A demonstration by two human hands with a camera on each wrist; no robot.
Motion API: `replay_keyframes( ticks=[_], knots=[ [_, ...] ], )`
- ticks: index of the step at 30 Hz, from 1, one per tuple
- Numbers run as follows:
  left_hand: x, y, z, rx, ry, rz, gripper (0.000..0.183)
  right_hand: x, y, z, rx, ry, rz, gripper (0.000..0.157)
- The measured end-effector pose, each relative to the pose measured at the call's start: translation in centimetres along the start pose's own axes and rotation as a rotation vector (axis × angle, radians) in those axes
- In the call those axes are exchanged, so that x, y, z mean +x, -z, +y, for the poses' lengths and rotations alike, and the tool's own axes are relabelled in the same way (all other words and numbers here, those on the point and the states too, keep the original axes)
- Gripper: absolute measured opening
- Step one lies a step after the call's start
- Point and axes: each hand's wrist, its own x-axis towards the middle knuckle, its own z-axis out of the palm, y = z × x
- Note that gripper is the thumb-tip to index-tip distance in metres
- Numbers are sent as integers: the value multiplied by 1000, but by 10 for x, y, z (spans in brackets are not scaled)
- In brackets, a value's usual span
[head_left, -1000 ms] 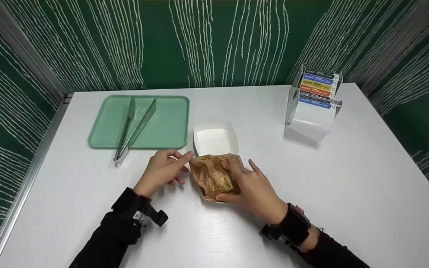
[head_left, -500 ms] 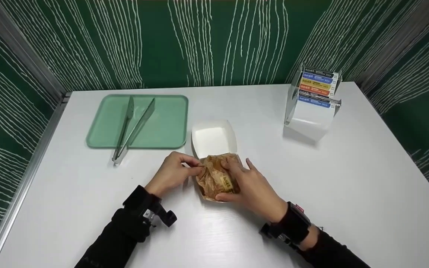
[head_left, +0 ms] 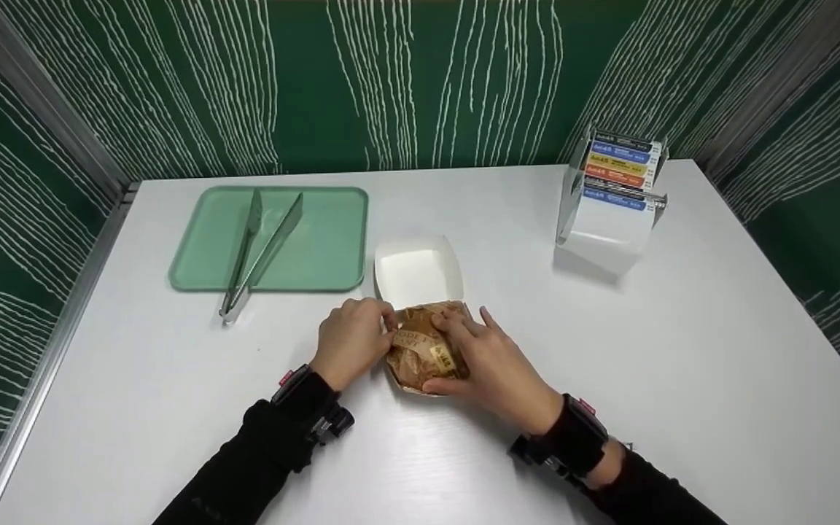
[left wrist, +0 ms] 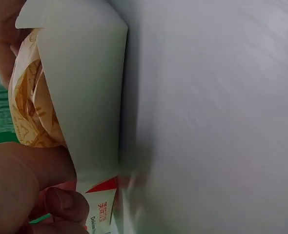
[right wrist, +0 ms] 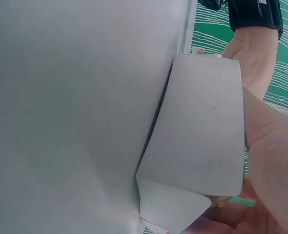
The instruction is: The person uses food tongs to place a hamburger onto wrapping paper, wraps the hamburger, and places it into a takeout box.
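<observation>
A burger wrapped in brown printed paper (head_left: 414,359) sits in the lower half of a white clamshell box (head_left: 418,271), whose lid lies open away from me. My right hand (head_left: 496,363) spans the package from the right, its thumb at the near side and fingers on top. At the left edge, my left hand (head_left: 353,341) pinches the wrapper, its fingertips partly hidden. The left wrist view shows the box wall (left wrist: 85,102), the crumpled wrapper (left wrist: 29,107) above it and the left thumb at the paper. In the right wrist view the box side (right wrist: 197,126) hides most fingers.
A green tray (head_left: 332,248) stands at the back left, with metal tongs (head_left: 263,251) lying across it and over its front edge. On the right is a clear rack (head_left: 569,204) holding label rolls (head_left: 609,219). Patterned green walls enclose the white table (head_left: 420,467).
My left hand has moved right and turned over against the box's left side. The wrapper's loose left edge has been folded inward, and printed lettering now shows. My right hand stays in place.
</observation>
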Motion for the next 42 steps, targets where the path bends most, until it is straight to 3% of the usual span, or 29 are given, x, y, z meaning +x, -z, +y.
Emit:
replay_keyframes(
  ticks=[6, 9, 17, 21, 24, 27, 31, 42],
  knots=[
    [-2, -5, -1, 8, -71, 93, 17, 2, 0, 2, 7, 20, 15, 94],
    [-1, -6, -2, -27, -95, 91, 15, 3, 0, 2, 9, 24, 25, 92],
    [1, 0, -9, -88, -144, -48, 20, 2, -1, 2, -24, 51, 40, 90],
    [-2, 10, -14, -140, -172, -203, 24, 3, -1, 2, -43, 38, 34, 90],
    [-5, 16, -19, -213, -135, -336, 29, 4, -1, 2, -48, 30, 29, 90],
    [-9, 18, -23, -287, -74, -425, 43, 4, -1, 4, -44, 29, 28, 88],
    [-13, 16, -24, -367, -24, -452, 54, 3, 0, 5, -29, 27, 22, 92],
    [-10, 14, -18, -411, -12, -415, 42, 11, 3, 7, 79, -60, -101, 104]
  ],
)
